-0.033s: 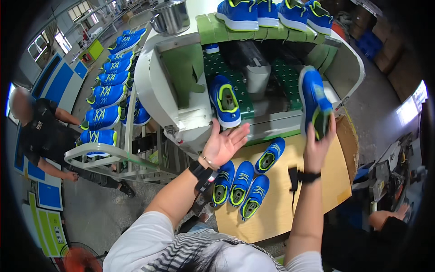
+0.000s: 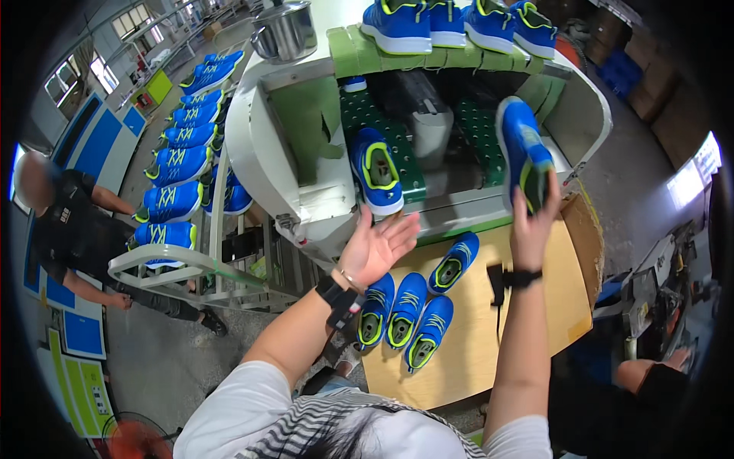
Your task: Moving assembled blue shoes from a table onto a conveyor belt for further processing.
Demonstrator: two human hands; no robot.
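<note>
My right hand [image 2: 533,233] grips a blue shoe [image 2: 518,138] by its heel end, the toe pointing away into the mouth of the white machine [image 2: 246,145]. The shoe hangs tilted over the right part of the green perforated conveyor [image 2: 478,145]. On the conveyor's left part rests another blue shoe [image 2: 380,170] with yellow-green lining, heel toward me. My left hand [image 2: 378,249] is open, palm up, just below that heel; whether it touches the shoe I cannot tell. Several blue shoes [image 2: 410,302] sit on the tan board [image 2: 478,348] below my hands.
Blue shoes [image 2: 394,27] line the machine's top beside a steel pot [image 2: 284,32]. A rack [image 2: 164,256] full of blue shoes stands left. Beyond it is a person in dark clothes [image 2: 84,222]. Another person's arm [image 2: 650,375] shows at lower right, and a fan [image 2: 134,436] at lower left.
My right hand and its shoe have moved slightly farther into the machine's mouth. The left hand stays nearly in place. The other person's arm at lower right has shifted a little.
</note>
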